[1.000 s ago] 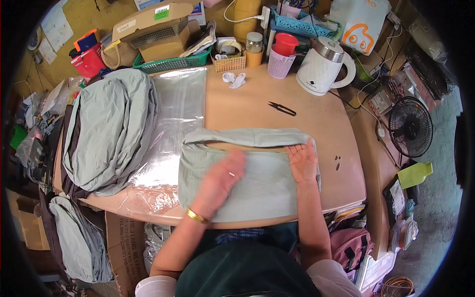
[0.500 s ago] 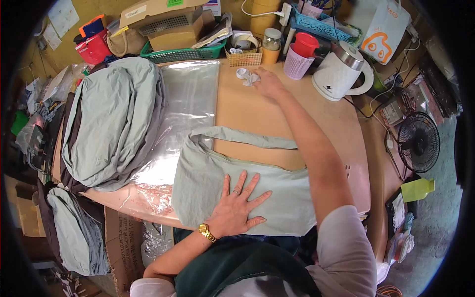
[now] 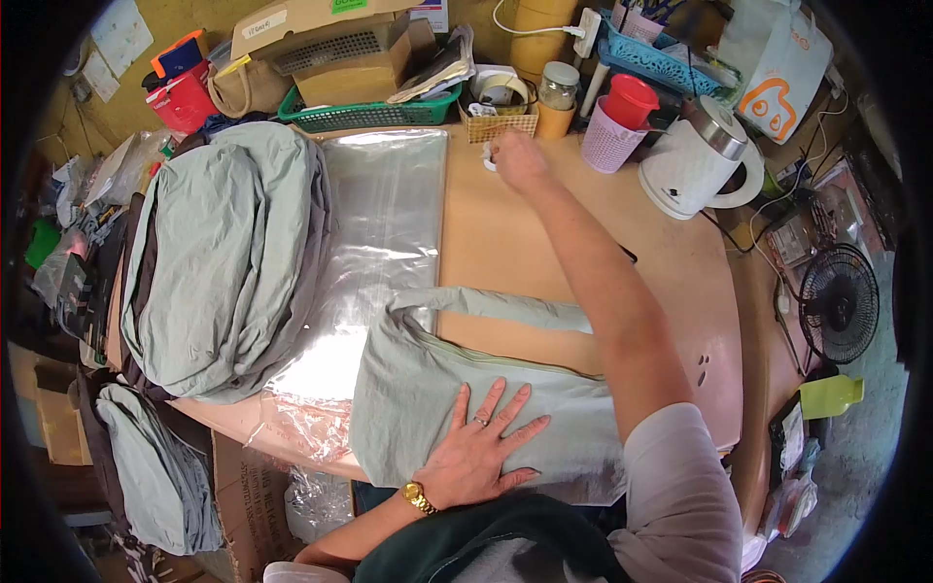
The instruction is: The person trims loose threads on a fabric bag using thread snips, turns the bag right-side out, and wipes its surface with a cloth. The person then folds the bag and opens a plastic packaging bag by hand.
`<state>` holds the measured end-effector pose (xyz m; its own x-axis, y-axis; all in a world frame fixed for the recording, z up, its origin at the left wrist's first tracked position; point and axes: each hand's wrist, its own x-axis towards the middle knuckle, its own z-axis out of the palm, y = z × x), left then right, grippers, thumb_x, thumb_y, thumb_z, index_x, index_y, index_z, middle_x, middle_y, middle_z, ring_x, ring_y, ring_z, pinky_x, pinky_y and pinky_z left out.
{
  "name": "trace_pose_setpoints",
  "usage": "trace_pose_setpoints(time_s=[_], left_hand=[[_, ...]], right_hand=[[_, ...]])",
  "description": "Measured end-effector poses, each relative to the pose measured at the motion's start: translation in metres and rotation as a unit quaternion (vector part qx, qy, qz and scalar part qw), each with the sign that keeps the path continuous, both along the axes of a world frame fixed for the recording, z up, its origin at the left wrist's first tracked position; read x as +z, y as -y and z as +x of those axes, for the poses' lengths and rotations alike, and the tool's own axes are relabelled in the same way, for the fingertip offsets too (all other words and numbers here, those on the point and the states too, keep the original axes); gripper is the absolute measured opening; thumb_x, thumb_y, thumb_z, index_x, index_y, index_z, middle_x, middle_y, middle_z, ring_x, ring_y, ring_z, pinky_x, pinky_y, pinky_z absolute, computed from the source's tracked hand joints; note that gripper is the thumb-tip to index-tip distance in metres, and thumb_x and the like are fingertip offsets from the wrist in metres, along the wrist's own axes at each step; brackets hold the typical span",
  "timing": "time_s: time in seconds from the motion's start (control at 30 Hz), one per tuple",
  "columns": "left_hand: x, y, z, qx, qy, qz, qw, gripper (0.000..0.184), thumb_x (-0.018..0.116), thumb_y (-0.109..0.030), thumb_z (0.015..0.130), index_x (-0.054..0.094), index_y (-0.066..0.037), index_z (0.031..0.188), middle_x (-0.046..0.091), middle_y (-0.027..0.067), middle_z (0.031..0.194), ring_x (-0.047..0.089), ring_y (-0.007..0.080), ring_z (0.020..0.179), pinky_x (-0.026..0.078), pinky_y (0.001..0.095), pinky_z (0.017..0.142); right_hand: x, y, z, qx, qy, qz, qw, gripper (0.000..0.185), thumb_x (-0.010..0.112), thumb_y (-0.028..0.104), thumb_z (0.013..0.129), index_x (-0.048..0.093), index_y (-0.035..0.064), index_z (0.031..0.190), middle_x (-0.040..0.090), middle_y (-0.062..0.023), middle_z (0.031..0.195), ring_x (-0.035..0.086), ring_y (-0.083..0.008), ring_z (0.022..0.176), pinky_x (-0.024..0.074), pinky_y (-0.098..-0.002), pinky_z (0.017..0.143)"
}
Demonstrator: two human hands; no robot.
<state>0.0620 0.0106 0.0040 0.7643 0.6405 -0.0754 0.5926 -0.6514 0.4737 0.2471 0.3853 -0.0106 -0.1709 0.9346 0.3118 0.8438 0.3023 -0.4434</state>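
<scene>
We already have the bag (image 3: pixel 408 413) laid flat at the tabletop's (image 3: pixel 486 233) near edge beneath our spread left hand (image 3: pixel 474 464), while our right hand (image 3: pixel 523 160), its grip unclear, is at a white item (image 3: pixel 489 158) toward the far edge.

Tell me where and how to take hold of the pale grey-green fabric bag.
Take the bag by the visible middle of its long fabric strap, probably best from the far side: the strap loops clear of the bag's body, leaving a gap, and bare tan tabletop lies beyond it.
</scene>
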Motion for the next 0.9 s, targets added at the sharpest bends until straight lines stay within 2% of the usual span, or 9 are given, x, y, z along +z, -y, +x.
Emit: trace_pose_setpoints(time_s=[0.07, 0.3, 0.4, 0.53, 0.6, 0.67, 0.73, 0.8, 0.9], left_hand=[[-0.005, 0.001, 0.001, 0.012, 0.017, -0.006, 1.0, 0.071, 0.054, -0.056, 0.089, 0.038, -0.019, 0.147, 0.019, 0.0137, 0.159, 0.012, 0.037, 0.147, 0.009, 0.0656, 0.112], [-0.007, -0.004, 0.002, 0.021, 0.033, -0.012, 0.999, 0.077, 0.057, -0.059, 0.086, 0.037, -0.016, 0.147, 0.021, 0.0132, 0.158, 0.014, 0.0382, 0.146, 0.009, 0.0662, 0.112], [-0.005, 0.0, -0.001, 0.017, 0.019, 0.003, 1.0, 0.076, 0.057, -0.058, 0.087, 0.038, -0.017, 0.147, 0.021, 0.0133, 0.158, 0.016, 0.0384, 0.146, 0.009, 0.0657, 0.112], [0.0, 0.016, -0.007, 0.023, 0.032, 0.016, 0.999, 0.07, 0.057, -0.056, 0.087, 0.043, -0.017, 0.144, 0.027, 0.0133, 0.155, 0.02, 0.0375, 0.144, 0.012, 0.062, 0.113], [0.003, 0.023, -0.01, 0.031, 0.043, 0.02, 0.998, 0.067, 0.058, -0.054, 0.087, 0.046, -0.017, 0.142, 0.031, 0.0131, 0.153, 0.023, 0.037, 0.143, 0.016, 0.0602, 0.113], [0.005, 0.027, -0.006, 0.065, 0.008, 0.016, 0.998, 0.064, 0.059, -0.053, 0.086, 0.05, -0.018, 0.139, 0.039, 0.0142, 0.146, 0.03, 0.0354, 0.139, 0.023, 0.0571, 0.11], [0.009, 0.025, 0.012, 0.095, -0.007, 0.001, 0.995, 0.063, 0.06, -0.052, 0.086, 0.05, -0.017, 0.137, 0.04, 0.0159, 0.144, 0.032, 0.0362, 0.136, 0.025, 0.0562, 0.109], [0.008, 0.028, 0.017, 0.127, -0.018, -0.012, 0.992, 0.062, 0.061, -0.051, 0.085, 0.051, -0.017, 0.136, 0.041, 0.0175, 0.141, 0.035, 0.037, 0.134, 0.027, 0.0554, 0.107], [-0.006, 0.032, 0.017, 0.133, 0.021, 0.08, 0.988, 0.063, 0.062, -0.051, 0.085, 0.051, -0.015, 0.135, 0.039, 0.0225, 0.14, 0.033, 0.0422, 0.135, 0.026, 0.0573, 0.108]], right_hand=[[0.008, -0.001, -0.017, -0.077, 0.173, -0.02, 0.982, 0.022, 0.062, 0.015, 0.083, 0.071, -0.001, 0.095, 0.069, -0.0225, 0.093, 0.066, -0.0347, 0.093, 0.0522, -0.0421, 0.084], [-0.013, 0.014, -0.018, -0.079, 0.207, 0.099, 0.97, 0.021, 0.057, 0.013, 0.084, 0.071, 0.0008, 0.095, 0.067, -0.0217, 0.103, 0.065, -0.033, 0.1, 0.0518, -0.0421, 0.088], [0.008, 0.016, -0.012, -0.111, 0.132, 0.009, 0.985, 0.021, 0.055, 0.014, 0.086, 0.07, 0.0024, 0.095, 0.066, -0.0213, 0.107, 0.065, -0.0332, 0.099, 0.0522, -0.0422, 0.087], [0.056, 0.063, 0.042, -0.053, -0.096, -0.028, 0.994, 0.018, 0.063, 0.016, 0.087, 0.064, 0.0046, 0.101, 0.068, -0.0083, 0.099, 0.064, -0.0162, 0.087, 0.0515, -0.0298, 0.075], [0.096, 0.15, 0.05, 0.012, -0.318, -0.144, 0.937, 0.018, 0.066, 0.015, 0.086, 0.063, 0.0062, 0.102, 0.067, -0.0021, 0.098, 0.06, -0.0087, 0.085, 0.0493, -0.0262, 0.073], [0.101, 0.219, 0.064, 0.06, -0.34, -0.188, 0.92, 0.015, 0.063, 0.012, 0.088, 0.063, 0.007, 0.102, 0.067, -0.0024, 0.101, 0.062, -0.01, 0.089, 0.0502, -0.0279, 0.075], [0.094, 0.285, 0.061, 0.083, -0.515, -0.298, 0.799, 0.015, 0.061, 0.008, 0.09, 0.065, 0.0055, 0.104, 0.067, -0.0012, 0.099, 0.063, -0.0104, 0.093, 0.0511, -0.0253, 0.079], [0.088, 0.325, 0.067, 0.077, -0.472, -0.396, 0.784, 0.015, 0.062, 0.006, 0.09, 0.064, 0.0023, 0.104, 0.067, -0.002, 0.102, 0.063, -0.01, 0.095, 0.0515, -0.0248, 0.082], [0.047, 0.361, 0.074, 0.132, -0.415, -0.374, 0.818, 0.021, 0.065, 0.001, 0.087, 0.064, 0.0032, 0.107, 0.067, -0.0049, 0.101, 0.063, -0.0109, 0.089, 0.051, -0.0267, 0.075]])
